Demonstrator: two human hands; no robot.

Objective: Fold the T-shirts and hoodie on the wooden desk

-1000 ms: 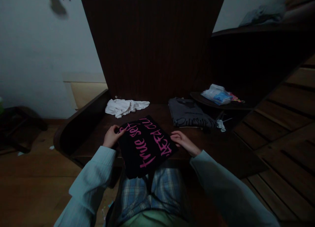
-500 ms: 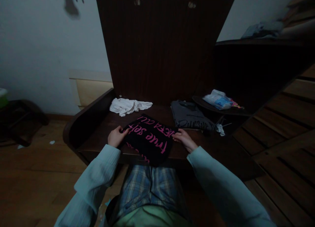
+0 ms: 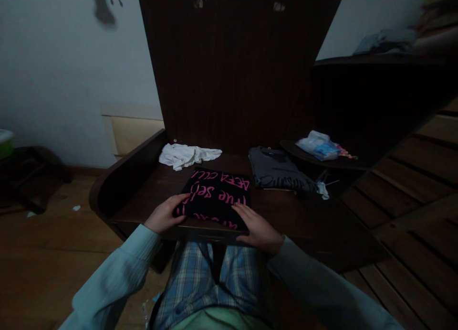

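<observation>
A black T-shirt with pink lettering [image 3: 216, 197] lies folded into a rectangle on the dark wooden bench [image 3: 286, 215] in front of me. My left hand [image 3: 165, 215] rests at its near left corner, fingers laid flat against the cloth. On the near right edge lies my right hand [image 3: 256, 228], fingers stretched flat on the shirt and the bench. Both arms wear pale blue sleeves.
A crumpled white garment [image 3: 188, 155] lies at the back left of the bench. A folded grey shirt [image 3: 277, 174] sits at the back right, with a plastic packet [image 3: 318, 145] on a dark tray beyond it. Wooden slats run along the right. My lap in plaid is below.
The black shirt's hanging lower part has been folded up onto the bench, making a compact rectangle. Both hands moved from its sides to its near edge and flattened.
</observation>
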